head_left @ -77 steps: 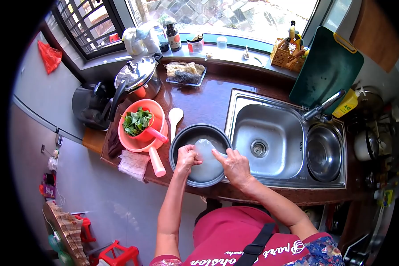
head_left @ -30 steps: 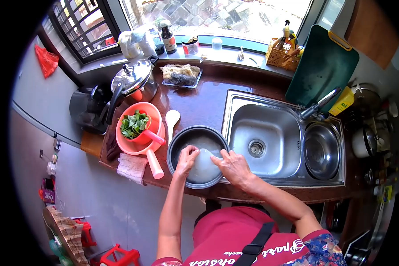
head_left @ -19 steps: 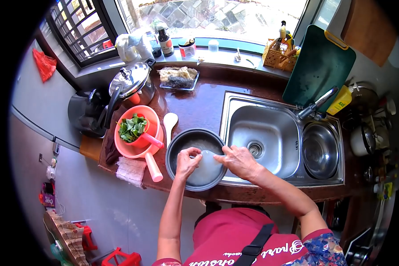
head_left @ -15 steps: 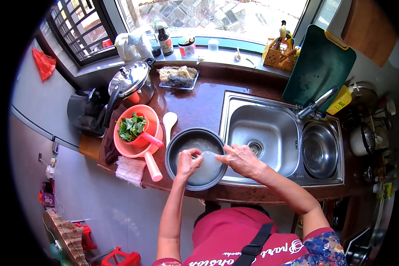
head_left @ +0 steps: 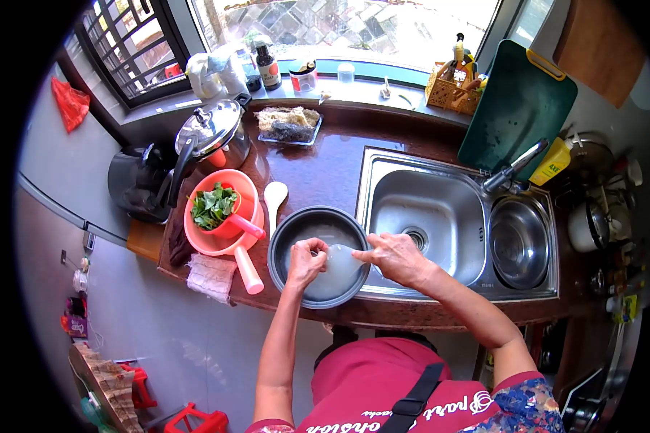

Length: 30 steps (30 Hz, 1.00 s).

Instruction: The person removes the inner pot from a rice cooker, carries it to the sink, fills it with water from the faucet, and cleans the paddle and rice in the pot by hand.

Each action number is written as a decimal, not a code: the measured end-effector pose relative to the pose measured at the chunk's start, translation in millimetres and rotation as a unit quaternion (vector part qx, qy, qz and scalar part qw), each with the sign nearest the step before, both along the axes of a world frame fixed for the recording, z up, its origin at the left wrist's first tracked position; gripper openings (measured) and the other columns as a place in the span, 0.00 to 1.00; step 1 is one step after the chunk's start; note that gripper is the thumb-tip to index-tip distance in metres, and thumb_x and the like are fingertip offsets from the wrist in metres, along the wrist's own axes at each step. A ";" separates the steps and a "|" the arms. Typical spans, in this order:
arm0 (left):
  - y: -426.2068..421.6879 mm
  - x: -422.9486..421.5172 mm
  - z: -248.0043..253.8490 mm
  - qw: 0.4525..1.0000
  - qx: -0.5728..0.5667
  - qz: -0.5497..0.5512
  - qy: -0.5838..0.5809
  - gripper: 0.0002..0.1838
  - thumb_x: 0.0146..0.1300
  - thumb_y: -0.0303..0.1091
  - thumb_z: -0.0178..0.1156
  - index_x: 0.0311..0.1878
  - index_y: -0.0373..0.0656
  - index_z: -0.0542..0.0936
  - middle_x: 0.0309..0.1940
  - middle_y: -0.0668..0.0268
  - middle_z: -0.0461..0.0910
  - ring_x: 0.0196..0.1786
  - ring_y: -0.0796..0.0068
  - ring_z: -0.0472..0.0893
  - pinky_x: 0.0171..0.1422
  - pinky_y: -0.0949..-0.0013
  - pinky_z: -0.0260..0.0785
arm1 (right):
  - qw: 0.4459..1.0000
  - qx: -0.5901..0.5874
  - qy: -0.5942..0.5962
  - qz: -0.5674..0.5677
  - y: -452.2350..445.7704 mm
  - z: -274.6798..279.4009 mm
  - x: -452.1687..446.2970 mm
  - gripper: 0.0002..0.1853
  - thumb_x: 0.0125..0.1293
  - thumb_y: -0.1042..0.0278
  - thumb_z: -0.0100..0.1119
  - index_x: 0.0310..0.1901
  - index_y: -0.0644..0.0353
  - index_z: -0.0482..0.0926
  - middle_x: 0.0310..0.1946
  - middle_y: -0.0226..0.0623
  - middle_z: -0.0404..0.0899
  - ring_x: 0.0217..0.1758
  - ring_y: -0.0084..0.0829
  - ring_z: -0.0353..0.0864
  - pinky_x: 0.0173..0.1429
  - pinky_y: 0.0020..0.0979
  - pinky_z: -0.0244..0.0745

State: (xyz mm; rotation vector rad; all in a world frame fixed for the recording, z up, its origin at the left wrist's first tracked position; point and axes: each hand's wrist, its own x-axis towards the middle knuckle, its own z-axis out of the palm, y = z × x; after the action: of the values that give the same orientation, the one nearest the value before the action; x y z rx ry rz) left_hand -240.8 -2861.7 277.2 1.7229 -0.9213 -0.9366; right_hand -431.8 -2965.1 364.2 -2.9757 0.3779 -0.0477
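A dark grey inner pot (head_left: pixel 280 231) stands on the counter's front edge, with cloudy, whitish liquid (head_left: pixel 328 287) in it. Over the pot, my left hand (head_left: pixel 307 261) is closed in a pinch; whatever is between its fingertips is too small to name. My right hand (head_left: pixel 397 258) is curled at the pot's right rim, its forefinger reaching inward. A pale, rounded, translucent shape (head_left: pixel 341 260) shows between the two hands, touching or nearly touching both; its kind is unclear. A white rice paddle (head_left: pixel 275 196) lies left of the pot.
Left of the pot, a pink long-handled basin (head_left: pixel 247 270) holds a red scoop (head_left: pixel 240 225) with green leaves (head_left: pixel 215 206). A pressure cooker (head_left: pixel 213 130) stands behind. To the right are a steel sink (head_left: pixel 430 195), a steel bowl (head_left: pixel 518 242) and a faucet (head_left: pixel 516 167).
Both hands stay over the pot in almost the same pose, with only slight finger movement. The whole view has shifted very slightly.
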 end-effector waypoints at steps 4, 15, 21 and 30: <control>-0.7 0.6 -2.4 1.000 0.000 0.016 0.005 0.08 0.49 0.26 0.55 0.31 0.31 0.78 0.19 0.66 0.74 0.20 0.81 0.76 0.23 0.78 0.70 | 1.000 -0.012 -0.008 -0.006 0.4 -2.6 -0.9 0.20 0.56 0.76 0.51 0.49 0.40 0.77 0.31 0.35 0.71 0.34 0.31 0.76 0.31 0.31 0.73; -0.1 1.3 -3.1 1.000 0.020 -0.002 -0.010 0.09 0.47 0.23 0.51 0.30 0.30 0.78 0.20 0.64 0.77 0.20 0.82 0.74 0.23 0.78 0.68 | 1.000 0.004 -0.010 -0.005 0.5 1.5 -2.3 0.14 0.56 0.70 0.51 0.44 0.47 0.78 0.32 0.36 0.73 0.35 0.32 0.77 0.34 0.32 0.75; -3.2 -0.1 -8.8 0.999 -0.027 -0.012 0.023 0.10 0.48 0.25 0.53 0.32 0.33 0.79 0.21 0.66 0.77 0.24 0.82 0.75 0.29 0.77 0.69 | 1.000 -0.015 -0.008 -0.001 -0.4 -1.6 -3.0 0.15 0.56 0.70 0.50 0.46 0.48 0.77 0.32 0.36 0.71 0.35 0.32 0.77 0.34 0.32 0.75; 1.0 -1.6 5.3 0.998 -0.020 -0.052 -0.040 0.08 0.47 0.27 0.55 0.28 0.33 0.80 0.18 0.66 0.78 0.23 0.83 0.75 0.30 0.77 0.68 | 1.000 0.007 0.000 0.029 8.3 -10.7 8.6 0.22 0.52 0.77 0.52 0.48 0.42 0.78 0.31 0.36 0.70 0.33 0.32 0.76 0.31 0.33 0.72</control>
State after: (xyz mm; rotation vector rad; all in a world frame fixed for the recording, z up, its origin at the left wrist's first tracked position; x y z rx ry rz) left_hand -242.4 -2860.7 282.5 1.7013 -1.0826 -0.9155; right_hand -423.2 -2956.8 353.5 -2.9701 0.2904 -0.0400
